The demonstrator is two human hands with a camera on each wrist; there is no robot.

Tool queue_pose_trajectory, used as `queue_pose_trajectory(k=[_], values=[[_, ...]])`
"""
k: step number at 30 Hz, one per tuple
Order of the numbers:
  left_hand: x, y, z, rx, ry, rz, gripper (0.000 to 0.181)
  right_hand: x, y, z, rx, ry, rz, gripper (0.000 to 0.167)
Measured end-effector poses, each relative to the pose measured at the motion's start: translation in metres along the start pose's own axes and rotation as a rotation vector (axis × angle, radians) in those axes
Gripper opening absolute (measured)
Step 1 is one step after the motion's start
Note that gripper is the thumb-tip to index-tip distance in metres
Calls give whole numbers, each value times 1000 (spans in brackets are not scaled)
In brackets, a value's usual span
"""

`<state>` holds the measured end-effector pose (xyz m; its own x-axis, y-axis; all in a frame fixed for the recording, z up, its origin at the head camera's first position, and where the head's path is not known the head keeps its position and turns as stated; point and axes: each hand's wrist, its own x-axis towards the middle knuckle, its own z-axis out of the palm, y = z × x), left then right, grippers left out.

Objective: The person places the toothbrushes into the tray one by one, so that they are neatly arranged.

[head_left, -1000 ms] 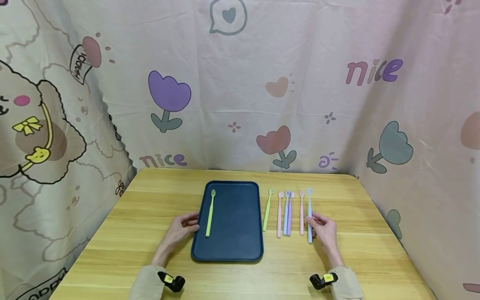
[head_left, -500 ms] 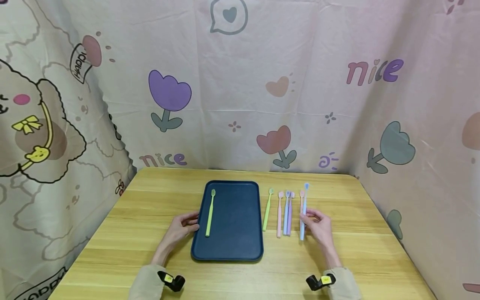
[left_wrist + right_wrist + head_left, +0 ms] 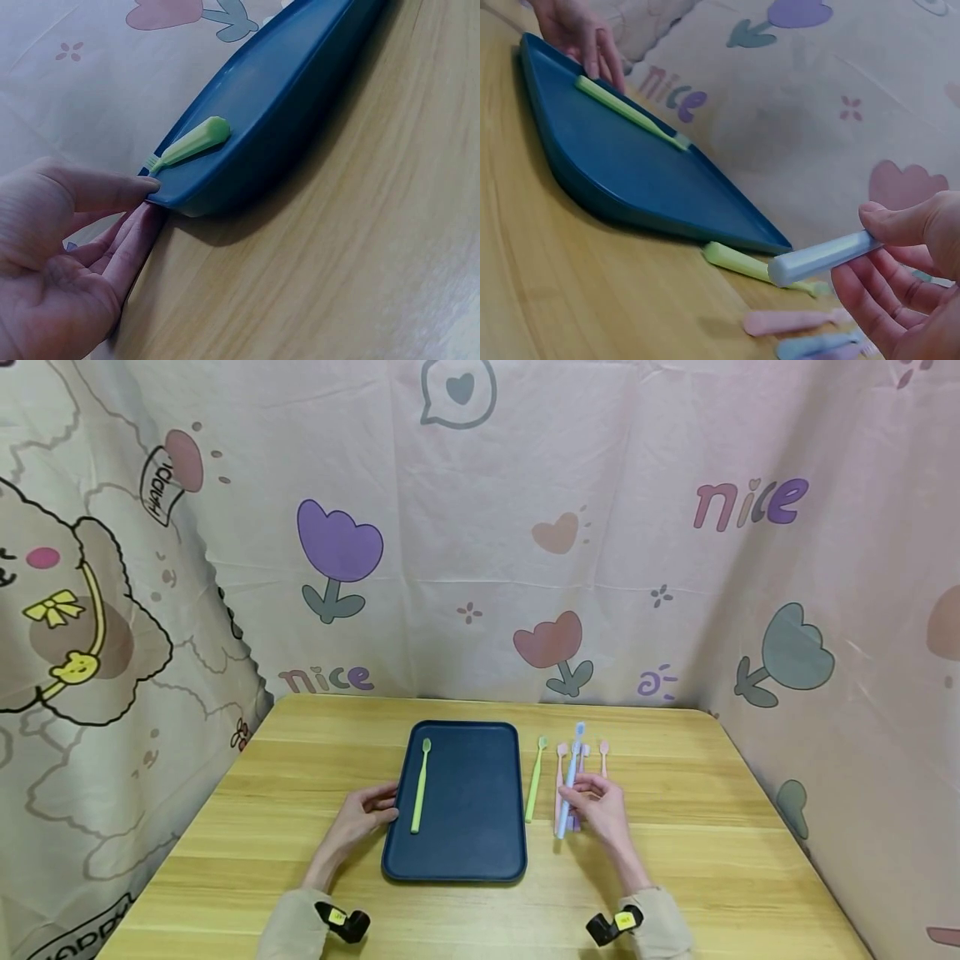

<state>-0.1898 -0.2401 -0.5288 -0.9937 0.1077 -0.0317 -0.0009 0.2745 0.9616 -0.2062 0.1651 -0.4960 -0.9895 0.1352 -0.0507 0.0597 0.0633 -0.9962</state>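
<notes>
A light blue toothbrush (image 3: 568,785) is pinched between the thumb and fingers of my right hand (image 3: 602,810), raised over the row of brushes; the right wrist view shows its thick handle end (image 3: 817,257). My left hand (image 3: 363,820) holds the left rim of a dark blue tray (image 3: 472,802), thumb on top and fingers below the edge in the left wrist view. One green toothbrush (image 3: 421,787) lies on the tray's left side. Just right of the tray, a second green toothbrush (image 3: 535,781) rests on the table.
Beside the second green brush lie a pink toothbrush (image 3: 560,760), a blue one (image 3: 817,345) and a purple one (image 3: 585,752), partly hidden by my right hand. Another pink toothbrush (image 3: 604,760) lies farther right. A printed curtain (image 3: 465,568) hangs behind the wooden table (image 3: 300,760).
My right hand has lifted the light blue toothbrush from the right end of the row and carried it left over the other brushes. The left hand and tray have stayed in place.
</notes>
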Motion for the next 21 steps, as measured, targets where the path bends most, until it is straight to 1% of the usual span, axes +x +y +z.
queue_pose_trajectory(k=[3,6,10,14,21], values=[[-1,0,1,6,6,-1,54,-1,0,9,1,-17,-4,31],[-1,0,1,13,2,4,54,-2,1,17,24,-41,-23,29],[-1,1,1,-2,9,-14,53,-2,4,29,56,-83,-36,29],[0,1,1,-9,5,-14,53,-1,5,40,70,-113,-46,30],[1,0,1,-2,4,-11,53,-1,6,57,46,-136,-58,28]])
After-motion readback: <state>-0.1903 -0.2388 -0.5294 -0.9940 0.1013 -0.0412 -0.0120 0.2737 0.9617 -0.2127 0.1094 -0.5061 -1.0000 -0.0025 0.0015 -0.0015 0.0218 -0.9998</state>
